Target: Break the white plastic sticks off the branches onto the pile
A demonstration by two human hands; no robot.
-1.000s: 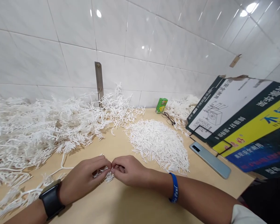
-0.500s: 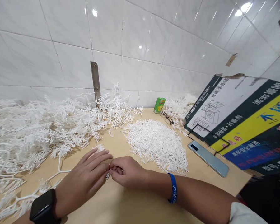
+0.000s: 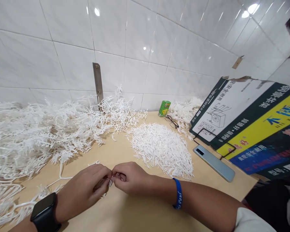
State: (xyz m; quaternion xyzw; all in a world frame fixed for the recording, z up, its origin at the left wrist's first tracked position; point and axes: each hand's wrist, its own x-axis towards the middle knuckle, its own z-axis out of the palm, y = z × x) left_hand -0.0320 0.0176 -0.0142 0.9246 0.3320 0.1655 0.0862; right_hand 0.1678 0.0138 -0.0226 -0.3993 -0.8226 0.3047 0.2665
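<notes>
My left hand [image 3: 85, 182], with a black smartwatch on its wrist, is curled with its fingers bent inward. Thin white plastic pieces [image 3: 110, 183] stick out between the two hands, partly hidden by the fingers. More white tips show behind and below the left hand. Fingertip to fingertip with it, my right hand [image 3: 132, 178] is closed in a pinch at the same pieces. Just beyond the right hand lies a pile of loose white slivers [image 3: 160, 149]. To the left spreads a big heap of white branched plastic strands [image 3: 62, 129].
A green box [image 3: 164, 108] and black glasses [image 3: 171, 121] sit near the tiled wall. At right are a phone [image 3: 215, 164], a black wire frame [image 3: 215, 137] and a large printed carton [image 3: 251, 129]. A metal bracket [image 3: 98, 83] is fixed to the wall.
My left fingers, stretched out before, have curled in around the white pieces. My right hand stays pinched in nearly the same spot.
</notes>
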